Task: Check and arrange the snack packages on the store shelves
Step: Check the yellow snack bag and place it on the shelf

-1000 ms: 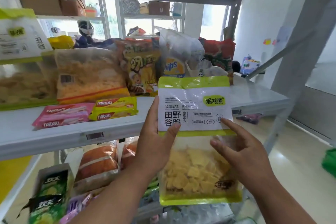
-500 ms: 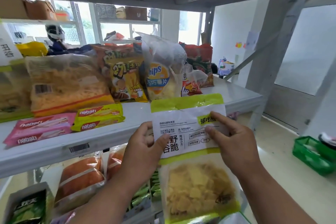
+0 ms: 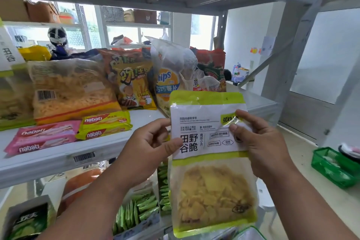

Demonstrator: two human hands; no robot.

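Pinching green-and-white crisp pouch (image 3: 210,161) at 9 and 3 o'clock, left hand (image 3: 150,148), right hand (image 3: 259,142); thumb-and-finger edge grips risk slippage onto lower shelf (image 3: 136,226).

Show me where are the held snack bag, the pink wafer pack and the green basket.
snack bag (image 3: 204,122), head view, white label.
pink wafer pack (image 3: 43,138), head view, middle of wrapper.
green basket (image 3: 331,169), head view, near wall.
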